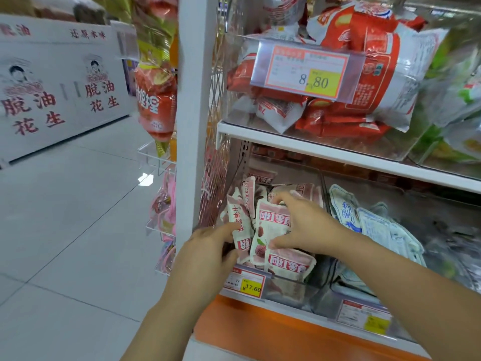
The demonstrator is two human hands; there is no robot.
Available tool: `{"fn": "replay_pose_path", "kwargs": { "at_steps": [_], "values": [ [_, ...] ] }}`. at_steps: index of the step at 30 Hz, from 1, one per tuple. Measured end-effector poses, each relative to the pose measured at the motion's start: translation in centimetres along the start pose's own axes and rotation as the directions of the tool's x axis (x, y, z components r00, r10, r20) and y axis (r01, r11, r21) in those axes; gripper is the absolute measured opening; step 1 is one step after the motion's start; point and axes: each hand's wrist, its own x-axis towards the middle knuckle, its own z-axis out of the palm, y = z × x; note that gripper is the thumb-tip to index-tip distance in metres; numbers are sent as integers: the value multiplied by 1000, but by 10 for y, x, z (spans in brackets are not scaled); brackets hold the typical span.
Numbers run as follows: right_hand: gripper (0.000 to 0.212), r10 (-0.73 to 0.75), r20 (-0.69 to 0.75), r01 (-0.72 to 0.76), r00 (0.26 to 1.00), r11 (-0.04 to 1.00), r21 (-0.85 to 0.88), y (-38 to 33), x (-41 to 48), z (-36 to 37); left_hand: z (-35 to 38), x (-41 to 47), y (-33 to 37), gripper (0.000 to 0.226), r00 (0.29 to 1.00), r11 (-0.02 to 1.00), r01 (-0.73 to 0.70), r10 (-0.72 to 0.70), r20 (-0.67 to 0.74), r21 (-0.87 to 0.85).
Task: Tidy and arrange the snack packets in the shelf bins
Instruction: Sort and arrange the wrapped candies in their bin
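Right hand: the right hand (307, 225) reaches into the near-left bin of the lower shelf and grips the front pink packet (270, 227), fingers curled over its top edge and the thumb pressed on its printed face.
Left hand: the left hand (208, 246) pinches the left pink packet (239, 220) by its left edge, forefinger above and thumb below.
Held packets: both stand roughly upright and side by side, touching, near the front-left corner of the bin.
Bin: a clear plastic bin (299, 287) holds a loose heap of pink-and-white snack packets (309, 191); one of them, the flat packet (289, 264), lies against the front wall just under the right hand.
Bin label: a price tag (244, 282) reading 17.60 hangs on the front edge, at the left.
Neighbouring bin: to the right, pale blue-and-white packets (369, 222) are piled at a slant; the right forearm crosses in front of them.
Upper shelf: a clear bin of red-and-white packets (369, 74) sits above, with a tag (309, 71) reading 8.80 on its front.
Shelf frame: a white post (195, 100) stands at the left end, a wire mesh panel (216, 191) beside it, and an orange strip (260, 329) runs below the lower shelf.
Left of the post: hanging snack bags (156, 100), blurred.
Far left: white cartons (52, 87) printed with red characters stand on the grey tiled floor (65, 230).
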Motion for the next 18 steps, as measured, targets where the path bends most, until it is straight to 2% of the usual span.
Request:
{"fn": "replay_pose_path", "kwargs": {
  "at_steps": [1, 2, 5, 6, 8, 9, 10, 12, 14, 15, 16, 18],
  "values": [
    [49, -31, -14, 31, 999, 999, -7, -4, -4, 0, 2, -1, 1, 45, 1000, 1000, -14, 14, 28, 8],
    [41, -60, -24, 60, 998, 998, -19, -8, -9, 0, 3, 0, 2, 44, 999, 999, -27, 26, 45, 22],
    [32, -26, -160, 32, 987, 999, 37, -11, -22, -4, 7, 2, 3, 40, 998, 996, -60, 58, 22, 66],
    [30, 28, -269, 7, 963, 992, 129, -9, -25, -7, 7, 3, 2, 39, 998, 996, -59, 59, 6, 71],
    [23, 192, -500, -24, 844, 946, 322, 2, -23, -13, 9, 4, 2, 38, 998, 996, -53, 54, -11, 73],
    [22, 256, -562, -50, 787, 934, 355, 8, -19, -15, 9, 4, 2, 38, 998, 996, -52, 54, -21, 68],
    [24, 293, -578, -93, 761, 932, 350, 13, -13, -15, 10, 4, 2, 38, 998, 997, -50, 52, -32, 62],
    [42, 314, -526, -179, 790, 940, 292, 17, -2, -11, 11, 5, 5, 38, 998, 998, -41, 43, -38, 55],
    [70, 319, -414, -302, 853, 947, 107, 17, 6, -5, 11, 6, 8, 41, 999, 998, -35, 37, -38, 53],
    [75, 311, -364, -347, 878, 937, -35, 17, 8, -1, 10, 6, 9, 43, 999, 998, -29, 31, -30, 56],
    [71, 288, -330, -348, 899, 927, -139, 16, 9, 2, 9, 6, 10, 45, 999, 998, -25, 26, -20, 58],
    [53, 204, -306, -272, 930, 942, -198, 11, 10, 5, 6, 7, 12, 49, 1000, 998, -20, 20, 0, 61]
  ]
}}
